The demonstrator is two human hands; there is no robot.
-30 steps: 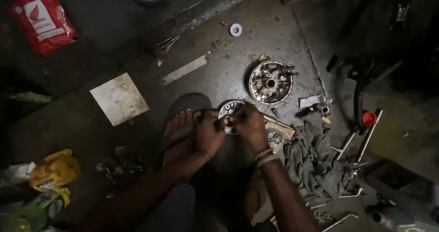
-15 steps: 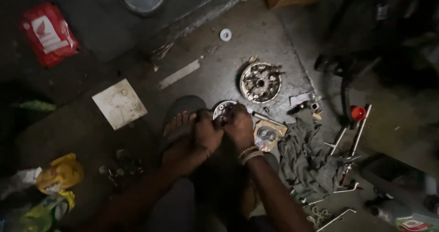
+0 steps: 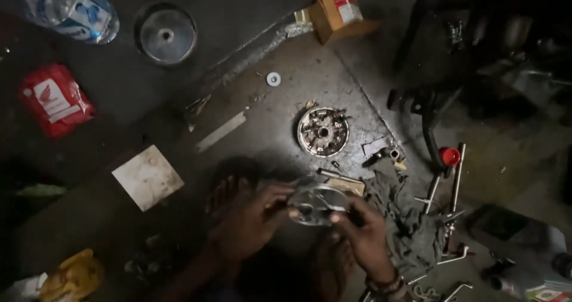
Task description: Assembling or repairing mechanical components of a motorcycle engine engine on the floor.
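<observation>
Both hands are holding a round metal clutch part just above the concrete floor. The left hand is gripping its left rim, fingers clenched around the edge, and the right hand is grasping the right rim from below, thumb lying across the face; each grip is clenched on the part. Bangles are sitting on the right wrist.

Directly beyond the grip, a second round metal clutch assembly is lying flat on the floor, well apart from the held part. Just right of the grip a dark grey rag is lying crumpled, with long socket wrenches and a small red cap beyond it. Just behind the grip a flat tan cardboard piece is lying partly under the held part's far edge.

Left of the grip, a dirty white square tile is lying flat. Far beyond and left, a shallow round metal bowl is sitting upright; what is in it cannot be made out beyond a small centre boss. Beside the bowl a clear plastic water bottle is lying on its side, and a red pouch is lying nearer. Far beyond the grip, an open cardboard box is standing; its contents are hidden. A small white washer is lying between box and assembly. A yellow bag is lying far left of the grip.
</observation>
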